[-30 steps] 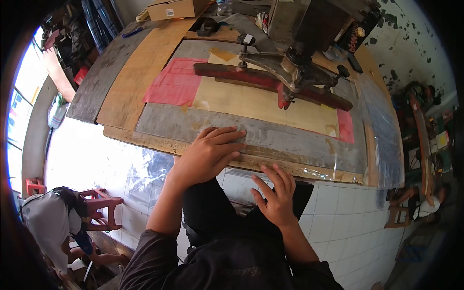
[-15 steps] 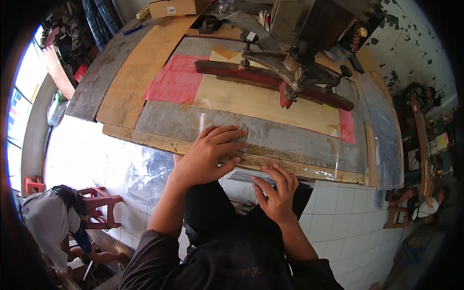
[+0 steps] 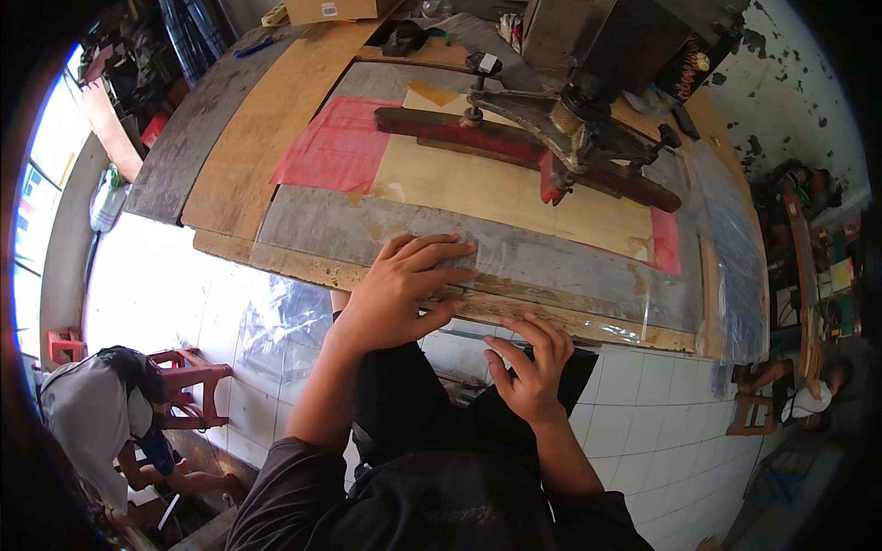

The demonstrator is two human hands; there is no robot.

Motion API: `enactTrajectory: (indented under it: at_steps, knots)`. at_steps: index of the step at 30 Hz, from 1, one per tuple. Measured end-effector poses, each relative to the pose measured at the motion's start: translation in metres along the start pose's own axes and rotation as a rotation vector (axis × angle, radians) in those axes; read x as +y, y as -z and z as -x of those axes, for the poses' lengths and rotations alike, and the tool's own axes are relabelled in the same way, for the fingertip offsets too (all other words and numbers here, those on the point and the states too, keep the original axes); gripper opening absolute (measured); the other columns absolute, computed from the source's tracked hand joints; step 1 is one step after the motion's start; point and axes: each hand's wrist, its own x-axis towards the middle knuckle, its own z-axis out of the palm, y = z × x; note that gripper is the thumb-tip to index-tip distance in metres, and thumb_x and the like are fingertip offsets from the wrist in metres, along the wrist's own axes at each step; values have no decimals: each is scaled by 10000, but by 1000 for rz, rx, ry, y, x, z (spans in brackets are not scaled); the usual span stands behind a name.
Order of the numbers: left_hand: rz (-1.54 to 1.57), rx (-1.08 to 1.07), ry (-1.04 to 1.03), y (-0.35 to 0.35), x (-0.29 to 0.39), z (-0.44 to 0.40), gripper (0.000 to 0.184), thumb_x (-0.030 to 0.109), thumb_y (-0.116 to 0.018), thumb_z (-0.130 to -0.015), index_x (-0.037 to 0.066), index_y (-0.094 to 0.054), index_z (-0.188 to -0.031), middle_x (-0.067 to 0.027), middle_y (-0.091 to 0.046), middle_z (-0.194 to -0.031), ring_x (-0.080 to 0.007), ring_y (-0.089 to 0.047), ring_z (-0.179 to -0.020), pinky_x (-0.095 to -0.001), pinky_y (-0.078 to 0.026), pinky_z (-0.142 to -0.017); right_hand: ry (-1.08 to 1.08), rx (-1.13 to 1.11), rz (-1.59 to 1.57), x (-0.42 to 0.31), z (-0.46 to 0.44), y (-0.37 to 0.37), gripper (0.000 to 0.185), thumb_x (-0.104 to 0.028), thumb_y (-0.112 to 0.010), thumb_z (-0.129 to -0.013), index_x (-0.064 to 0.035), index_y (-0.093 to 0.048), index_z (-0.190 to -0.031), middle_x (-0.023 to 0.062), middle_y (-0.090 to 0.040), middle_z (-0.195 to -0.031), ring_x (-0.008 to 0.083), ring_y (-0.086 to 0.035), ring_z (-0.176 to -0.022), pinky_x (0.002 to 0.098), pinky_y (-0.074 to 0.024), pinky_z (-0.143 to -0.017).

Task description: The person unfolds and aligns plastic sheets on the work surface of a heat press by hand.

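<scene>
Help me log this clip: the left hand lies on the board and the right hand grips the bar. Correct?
The grip is wrong: the head view shows the right hand near the edge of the board, apart from the bar. The left hand lies as stated.

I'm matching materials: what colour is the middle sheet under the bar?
The middle sheet is pale yellow; head view.

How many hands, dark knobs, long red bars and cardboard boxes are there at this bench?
Hands: 2 (left hand, right hand)
Dark knobs: 2
Long red bar: 1
Cardboard box: 1
Total: 6
</scene>
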Motion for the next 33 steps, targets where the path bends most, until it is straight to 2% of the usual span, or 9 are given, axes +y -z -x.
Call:
enactTrajectory:
  at_steps: [4,7,12,19,22,24,26,31,33]
  knots:
    - [-5,9,-8,0,1,0,377,232,-782,-877,174,-768,-1249,-36,-626,-1500,-278,-524,-1447,-505,-370,-1193,-9,7,-6,-1,-1,0,273,-198,-846,-860,-234,-798,-1126,-17,-676,-1322,245,-553,-1327,459,-334,-1121]
    - [-7,28,-12,1,3,0,419,219,-815,-818,188,-790,-1235,-33,-643,-1495,-279,-541,-1436,-479,-383,-1171,-7,10,-6,-1,0,0,287,-196,-850,-855,-229,-791,-1133,-15,-676,-1321,248,-555,-1324,462,-336,-1120]
    - [-27,3,-24,2,2,0,409,304,-815,-877,181,-762,-1264,-46,-619,-1508,-285,-519,-1452,-497,-371,-1194,-10,11,-18,-2,-1,1,296,-194,-852,-854,-226,-781,-1140,-9,-677,-1324,253,-557,-1328,467,-339,-1120]
    - [-34,20,-21,0,2,0,380,333,-808,-900,184,-772,-1248,-42,-637,-1485,-281,-538,-1435,-491,-380,-1188,-13,12,-49,1,1,6,305,-155,-845,-859,-215,-770,-1148,3,-683,-1312,267,-580,-1315,482,-356,-1122]
    - [-22,58,-14,-4,1,0,372,367,-799,-912,179,-775,-1231,-38,-665,-1446,-277,-567,-1405,-483,-400,-1168,8,108,-49,13,8,14,276,-129,-832,-866,-187,-768,-1128,24,-686,-1286,287,-600,-1293,484,-379,-1110]
    - [4,101,13,-6,2,-1,382,317,-825,-856,174,-787,-1209,-39,-689,-1425,-288,-588,-1389,-472,-412,-1153,-54,212,4,21,13,22,238,-119,-821,-877,-157,-766,-1106,49,-680,-1276,306,-610,-1274,476,-394,-1099]
    - [4,113,22,-7,4,-1,382,321,-824,-859,161,-781,-1203,-40,-693,-1415,-287,-590,-1388,-476,-415,-1152,-111,218,45,30,18,32,218,-139,-820,-892,-103,-766,-1100,87,-641,-1337,335,-565,-1324,479,-387,-1121]
    - [7,168,31,-12,12,-4,457,355,-858,-816,144,-765,-1210,-44,-698,-1392,-301,-598,-1362,-485,-413,-1140,-227,223,48,29,16,46,368,-194,-815,-917,-78,-713,-1251,121,-612,-1419,395,-494,-1408,522,-336,-1168]
    - [-306,527,111,-14,37,-5,446,323,-928,-751,94,-742,-1086,-84,-734,-1221,-308,-671,-1176,-462,-484,-1025,-215,197,53,29,13,45,404,-210,-813,-924,-80,-691,-1286,128,-602,-1444,403,-491,-1416,528,-323,-1177]
